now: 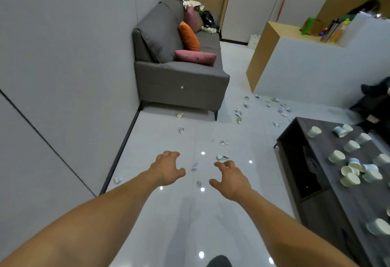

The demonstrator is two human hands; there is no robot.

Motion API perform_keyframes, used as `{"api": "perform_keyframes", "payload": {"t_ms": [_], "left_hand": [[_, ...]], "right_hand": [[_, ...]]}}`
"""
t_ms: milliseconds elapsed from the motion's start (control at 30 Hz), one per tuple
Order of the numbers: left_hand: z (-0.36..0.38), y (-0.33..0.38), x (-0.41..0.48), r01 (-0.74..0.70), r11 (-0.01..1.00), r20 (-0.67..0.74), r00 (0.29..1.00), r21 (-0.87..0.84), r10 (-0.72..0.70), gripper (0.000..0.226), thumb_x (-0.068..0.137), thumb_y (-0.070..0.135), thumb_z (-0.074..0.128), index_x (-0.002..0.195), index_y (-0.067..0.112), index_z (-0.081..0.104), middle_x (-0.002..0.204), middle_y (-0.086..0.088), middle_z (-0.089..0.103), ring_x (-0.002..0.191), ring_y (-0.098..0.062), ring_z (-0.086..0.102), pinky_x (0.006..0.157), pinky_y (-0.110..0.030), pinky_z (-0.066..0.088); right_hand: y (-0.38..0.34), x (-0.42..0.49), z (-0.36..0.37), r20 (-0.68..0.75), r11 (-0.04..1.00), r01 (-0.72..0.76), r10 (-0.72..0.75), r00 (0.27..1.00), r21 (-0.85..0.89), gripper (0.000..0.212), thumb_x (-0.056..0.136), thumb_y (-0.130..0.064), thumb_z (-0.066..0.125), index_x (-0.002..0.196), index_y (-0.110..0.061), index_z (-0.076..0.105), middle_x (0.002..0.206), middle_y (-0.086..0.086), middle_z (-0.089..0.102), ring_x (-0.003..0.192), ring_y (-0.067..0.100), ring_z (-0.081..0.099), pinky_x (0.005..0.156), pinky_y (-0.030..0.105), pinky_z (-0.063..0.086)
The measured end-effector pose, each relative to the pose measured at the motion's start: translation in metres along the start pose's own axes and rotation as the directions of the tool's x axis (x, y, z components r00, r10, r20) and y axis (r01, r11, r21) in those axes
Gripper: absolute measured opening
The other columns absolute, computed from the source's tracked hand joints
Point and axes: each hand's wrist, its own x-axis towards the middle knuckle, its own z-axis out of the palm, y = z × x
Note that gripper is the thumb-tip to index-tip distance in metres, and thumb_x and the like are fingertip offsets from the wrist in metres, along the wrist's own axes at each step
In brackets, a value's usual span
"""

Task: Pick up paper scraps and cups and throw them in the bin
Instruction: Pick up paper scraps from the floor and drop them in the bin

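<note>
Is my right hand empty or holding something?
Empty. The right hand hovers with fingers spread and loosely curled, nothing between them; a crumpled cup lies on the floor just beyond it.

Crumpled pale paper scraps (194, 166) lay scattered over the floor (168, 214), from the centre of the frame up toward the middle right. White paper cups (336, 156), several tipped on their sides, were crowded on the dark table (329, 192) at the right edge.
</note>
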Motion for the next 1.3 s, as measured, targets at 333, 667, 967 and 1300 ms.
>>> {"api": "perform_keyframes", "payload": {"t_ms": [333, 667, 967, 1300], "left_hand": [[0.006, 0.042, 0.215, 0.09, 0.996, 0.105, 0.99, 0.015, -0.091, 0.07, 0.089, 0.041, 0.056, 0.149, 0.019, 0.027, 0.154, -0.004, 0.025, 0.141, -0.024, 0.024, 0.111, -0.04, 0.032], [0.069, 0.048, 0.433, 0.302, 0.953, 0.267, 0.921, -0.034, -0.283, 0.07, 0.09, 0.043, 0.056, 0.149, 0.02, 0.027, 0.154, -0.005, 0.026, 0.14, -0.023, 0.027, 0.111, -0.036, 0.029], [0.261, -0.088, 0.583, 0.367, 0.929, 0.395, 0.86, -0.041, -0.322, 0.067, 0.09, 0.042, 0.056, 0.148, 0.021, 0.029, 0.152, -0.002, 0.031, 0.135, -0.021, 0.035, 0.107, -0.034, 0.032], [0.494, -0.242, 0.63, 0.457, 0.874, 0.497, 0.804, -0.167, -0.326, 0.067, 0.089, 0.045, 0.059, 0.146, 0.024, 0.031, 0.148, 0.001, 0.035, 0.133, -0.016, 0.037, 0.098, -0.02, 0.025]], "right_hand": [[0.075, 0.219, -0.001, 0.147, 0.999, 0.038, -0.04, 0.988, 0.019, 0.066, 0.093, -0.052, 0.051, 0.15, -0.028, 0.028, 0.149, 0.003, 0.03, 0.127, 0.024, 0.043, 0.096, 0.037, 0.045], [0.165, 0.43, 0.052, 0.388, 0.999, 0.047, -0.052, 0.92, 0.022, 0.073, 0.088, -0.054, 0.055, 0.15, -0.032, 0.024, 0.149, 0.002, 0.028, 0.128, 0.024, 0.041, 0.094, 0.037, 0.047], [0.207, 0.539, 0.301, 0.508, 1.0, 0.028, -0.02, 0.861, -0.007, 0.074, 0.086, -0.051, 0.058, 0.148, -0.031, 0.022, 0.147, 0.001, 0.027, 0.122, 0.026, 0.043, 0.085, 0.036, 0.047], [0.259, 0.603, 0.558, 0.515, 0.991, 0.082, -0.015, 0.857, -0.109, 0.071, 0.087, -0.036, 0.063, 0.145, -0.026, 0.024, 0.148, 0.008, 0.02, 0.109, 0.031, 0.049, 0.076, 0.038, 0.049]]}}
